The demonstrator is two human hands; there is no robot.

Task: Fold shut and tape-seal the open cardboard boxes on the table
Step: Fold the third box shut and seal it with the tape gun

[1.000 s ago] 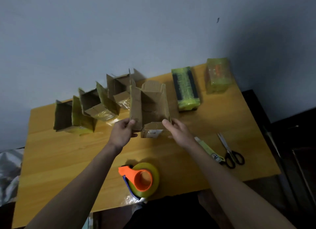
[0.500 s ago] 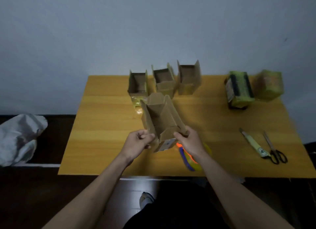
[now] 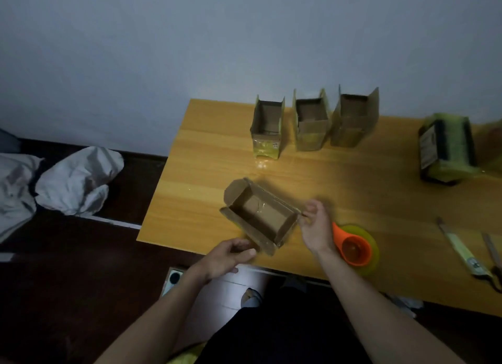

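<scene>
An open brown cardboard box (image 3: 260,214) lies near the table's front edge with its opening facing up and its flaps spread. My left hand (image 3: 231,257) grips the flap at its near corner. My right hand (image 3: 316,227) pinches the flap at its right corner. Three more open cardboard boxes (image 3: 267,130) (image 3: 311,124) (image 3: 353,119) stand in a row at the back of the wooden table (image 3: 203,179). An orange tape dispenser with a yellowish roll (image 3: 355,248) lies just right of my right hand.
Two tape-wrapped sealed boxes (image 3: 448,149) sit at the back right. A utility knife (image 3: 461,251) and scissors (image 3: 493,257) lie at the right edge. Crumpled white cloth (image 3: 76,179) lies on the dark floor to the left.
The box has been lowered and turned so it lies diagonally with its opening up. The camera has swung left, shifting the table to the right. Both hands stayed on the box's flaps.
</scene>
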